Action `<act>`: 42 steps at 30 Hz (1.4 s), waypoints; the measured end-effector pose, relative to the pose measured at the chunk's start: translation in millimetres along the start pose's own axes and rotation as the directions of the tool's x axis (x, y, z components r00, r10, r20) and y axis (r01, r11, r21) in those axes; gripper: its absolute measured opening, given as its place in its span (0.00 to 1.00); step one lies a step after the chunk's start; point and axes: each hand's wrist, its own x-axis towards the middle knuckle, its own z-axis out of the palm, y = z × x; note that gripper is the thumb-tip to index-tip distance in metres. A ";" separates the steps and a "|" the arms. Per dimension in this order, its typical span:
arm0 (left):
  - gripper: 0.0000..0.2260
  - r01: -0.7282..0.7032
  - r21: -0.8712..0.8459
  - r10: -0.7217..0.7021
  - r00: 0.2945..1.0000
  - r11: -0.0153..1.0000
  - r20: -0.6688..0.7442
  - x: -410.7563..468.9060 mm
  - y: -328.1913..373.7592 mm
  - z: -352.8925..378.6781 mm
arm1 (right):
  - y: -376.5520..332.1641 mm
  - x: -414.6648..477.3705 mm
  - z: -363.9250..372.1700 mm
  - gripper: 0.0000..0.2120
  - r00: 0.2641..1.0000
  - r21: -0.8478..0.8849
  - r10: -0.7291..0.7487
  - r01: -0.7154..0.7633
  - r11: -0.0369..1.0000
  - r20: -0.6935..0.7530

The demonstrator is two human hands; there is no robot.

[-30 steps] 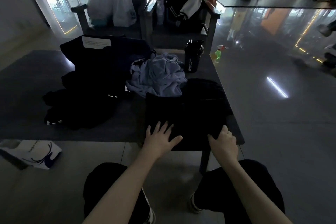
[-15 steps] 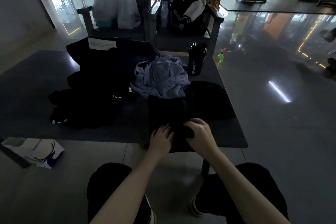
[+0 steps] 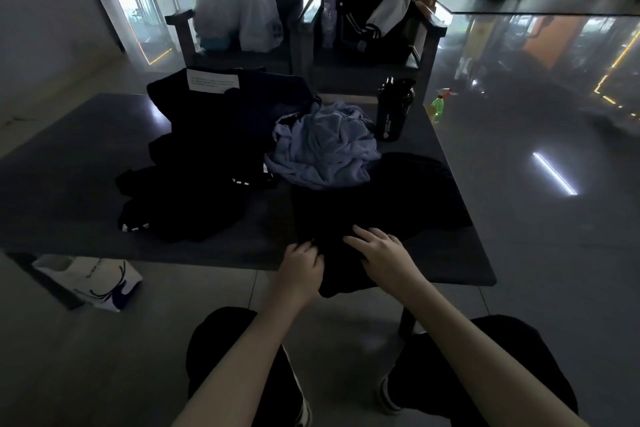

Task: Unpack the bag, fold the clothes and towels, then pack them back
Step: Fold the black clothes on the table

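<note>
Folded inward since a second ago, the garment [image 3: 349, 215] lies narrower at the table's [image 3: 86, 166] near edge, so one fold looks done: the right hand [image 3: 381, 255], earlier at its right side, presses flat on it, while the left hand [image 3: 302, 263], earlier spread, pinches its left edge, below the towel [image 3: 325, 149].

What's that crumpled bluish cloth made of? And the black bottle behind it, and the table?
Bluish cloth: soft, fuzzy fabric, maybe terry towelling; it bunches in thick matte folds.
Bottle: probably hard plastic, black, slightly glossy, with white print.
Table: hard, smooth grey top, perhaps stone or laminate; light glints off it.
</note>
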 end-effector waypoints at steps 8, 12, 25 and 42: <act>0.15 -0.052 0.274 0.076 0.994 0.960 -0.078 -17.7 -1.9 2.6 | 12.0 -5.9 -1.7 0.19 1.000 0.108 0.002 -0.003 0.994 0.010; 0.18 -0.033 0.444 0.077 0.994 0.895 -0.081 -9.9 2.7 -2.6 | 17.3 -11.5 -5.3 0.18 0.998 0.056 0.063 -0.064 0.996 0.015; 0.23 0.010 0.462 -0.001 1.000 0.887 -0.020 -1.2 -5.4 -10.8 | 35.7 -11.9 -14.9 0.21 0.996 0.294 0.081 -0.069 0.953 -0.030; 0.25 0.011 0.454 0.002 1.000 0.891 -0.027 -2.7 -11.0 -9.8 | 34.6 44.8 13.3 0.22 0.982 -0.066 0.074 -0.064 0.996 0.173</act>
